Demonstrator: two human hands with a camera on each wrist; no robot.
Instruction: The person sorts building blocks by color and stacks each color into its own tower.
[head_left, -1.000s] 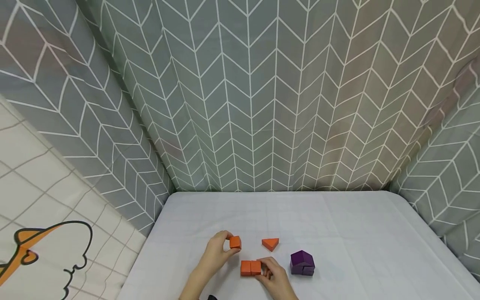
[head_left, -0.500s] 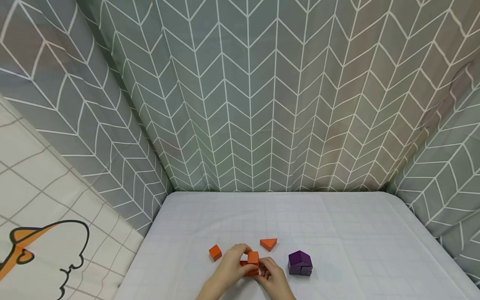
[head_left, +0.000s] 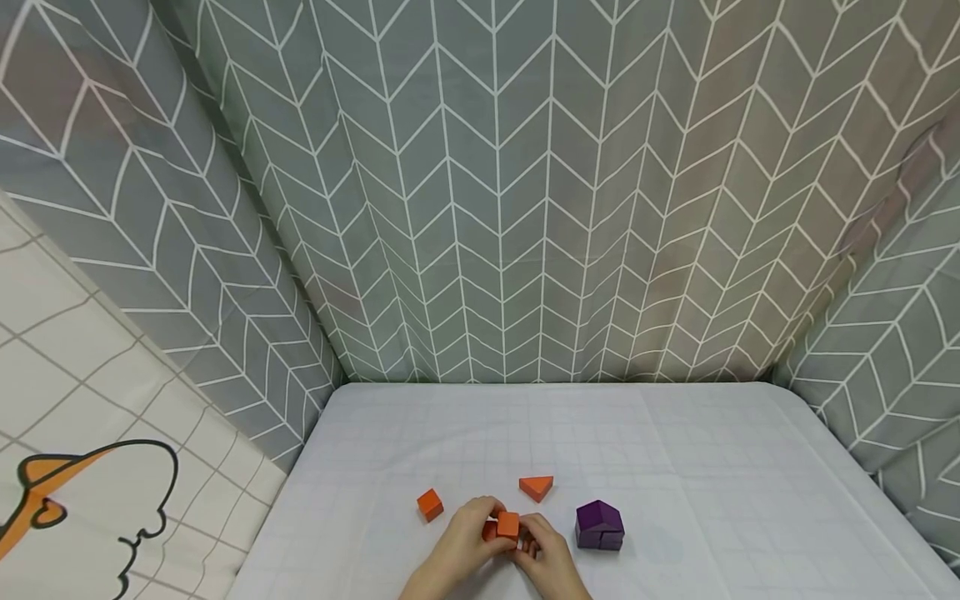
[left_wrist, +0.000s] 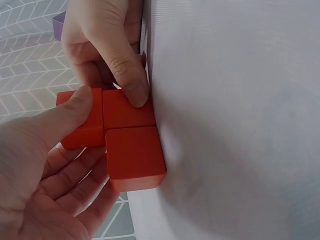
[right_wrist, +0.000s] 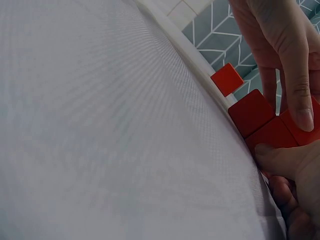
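Note:
My left hand point(head_left: 463, 542) pinches an orange cube point(left_wrist: 82, 120) between thumb and fingers. In the left wrist view that cube sits against the top of one of two orange cubes standing side by side on the table. My right hand point(head_left: 551, 557) holds this lower right-hand cube point(left_wrist: 127, 107), its thumb on the near face. The other lower cube point(left_wrist: 135, 155) stands next to it, partly hidden by my left hand in the head view. Behind the hands lies an orange triangular block point(head_left: 536, 488). A loose orange cube point(head_left: 430, 505) rests to the left.
Purple blocks point(head_left: 600, 525) form a small house shape, with a pointed roof piece on top, right of my right hand. A white cloth covers the table point(head_left: 712, 467). Grey patterned curtains point(head_left: 495, 208) hang behind it and at the sides.
My left hand has carried its orange cube right and down onto the right-hand cube of the pair. The loose cube at left, hidden at first, has come into sight. My right hand stays by the pair.

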